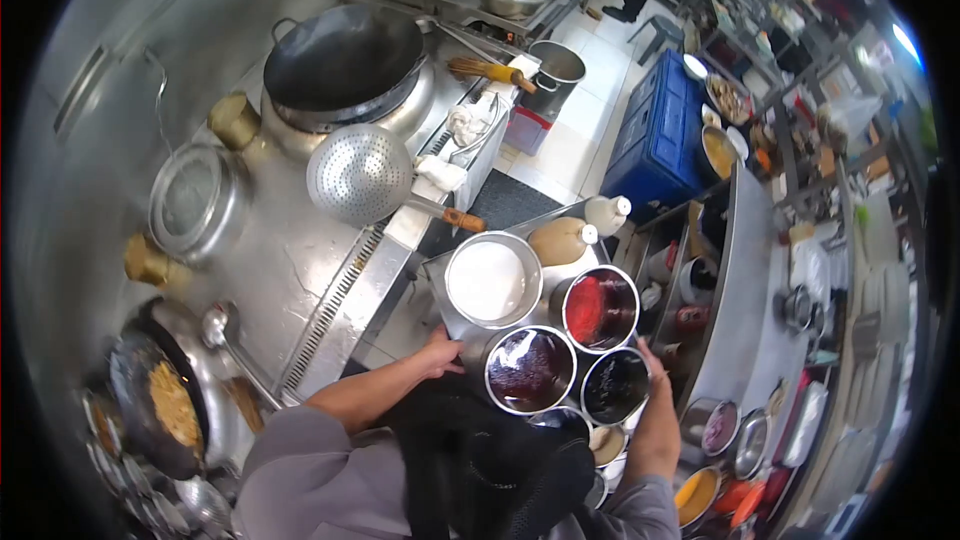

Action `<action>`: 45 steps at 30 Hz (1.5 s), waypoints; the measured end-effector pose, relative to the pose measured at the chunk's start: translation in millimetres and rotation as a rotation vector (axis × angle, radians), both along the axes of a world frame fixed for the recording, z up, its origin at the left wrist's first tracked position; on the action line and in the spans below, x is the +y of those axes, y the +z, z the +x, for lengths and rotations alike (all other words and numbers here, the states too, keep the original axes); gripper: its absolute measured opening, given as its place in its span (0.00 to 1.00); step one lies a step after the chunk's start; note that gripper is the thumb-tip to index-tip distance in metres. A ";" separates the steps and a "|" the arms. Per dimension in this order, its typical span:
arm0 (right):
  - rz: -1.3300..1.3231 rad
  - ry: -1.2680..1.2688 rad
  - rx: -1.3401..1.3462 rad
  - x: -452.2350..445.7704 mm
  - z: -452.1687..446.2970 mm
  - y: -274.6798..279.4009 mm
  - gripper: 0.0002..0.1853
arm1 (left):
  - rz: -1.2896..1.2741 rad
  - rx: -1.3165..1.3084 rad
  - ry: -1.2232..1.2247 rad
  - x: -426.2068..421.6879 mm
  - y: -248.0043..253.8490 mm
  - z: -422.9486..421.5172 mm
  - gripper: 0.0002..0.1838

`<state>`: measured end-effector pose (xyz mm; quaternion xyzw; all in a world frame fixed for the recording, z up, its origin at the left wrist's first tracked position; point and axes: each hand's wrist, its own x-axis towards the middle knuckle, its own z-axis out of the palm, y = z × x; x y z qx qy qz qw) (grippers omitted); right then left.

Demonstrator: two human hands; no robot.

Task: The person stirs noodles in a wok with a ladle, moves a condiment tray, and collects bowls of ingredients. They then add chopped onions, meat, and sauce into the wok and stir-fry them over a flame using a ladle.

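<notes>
My left hand (441,353) is closed at the left edge of a metal tray (455,323), beside a steel pot of dark red sauce (530,370). On the opposite side my right hand (652,365) curls against the outside of a pot of black sauce (614,386); its fingertips are partly hidden, and whether it grips pot or tray edge I cannot tell. Also on the tray are a pot of white powder or liquid (492,278), a pot with bright red contents (600,309) and two capped bottles, one tan (560,242), one whitish (606,212). Smaller containers sit near my body.
To the left is a steel wok range (290,270) with a large black wok (340,60), a perforated strainer (360,175) with its handle jutting out, and a wok of food (175,405). A blue bin (655,125) stands ahead. Shelving (735,280) lines the right.
</notes>
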<state>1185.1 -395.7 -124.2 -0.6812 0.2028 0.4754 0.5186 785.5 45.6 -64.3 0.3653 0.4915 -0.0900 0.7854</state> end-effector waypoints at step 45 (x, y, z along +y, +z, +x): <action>-0.384 -0.380 -0.073 -67.7 -34.1 69.9 0.49 | 0.028 0.080 -0.703 31.0 -17.0 304.9 0.37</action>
